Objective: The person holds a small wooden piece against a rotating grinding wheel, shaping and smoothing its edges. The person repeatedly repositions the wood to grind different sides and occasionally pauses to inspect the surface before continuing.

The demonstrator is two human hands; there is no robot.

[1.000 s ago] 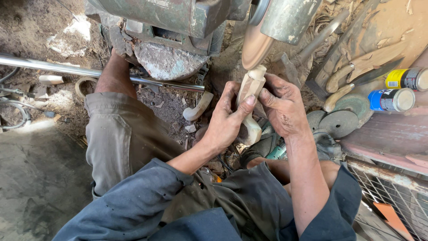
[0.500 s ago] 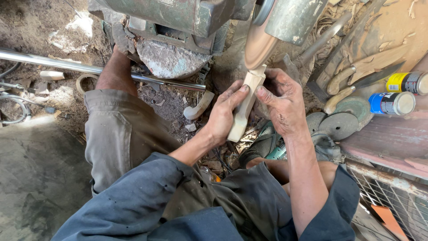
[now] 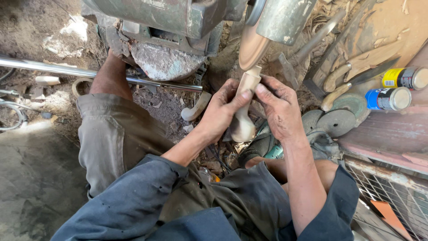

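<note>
Handle [image 3: 244,111] swings upright, tip now at the disc [image 3: 252,47]. Left hand [image 3: 220,111] and right hand [image 3: 278,109] fingers clamp it; a slip could graze knuckles.

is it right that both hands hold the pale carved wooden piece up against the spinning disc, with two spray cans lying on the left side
Not quite: the two spray cans lie on the right side, as the head view shows. Both the left hand and right hand do hold the pale carved wooden piece against the tan sanding disc.
</note>
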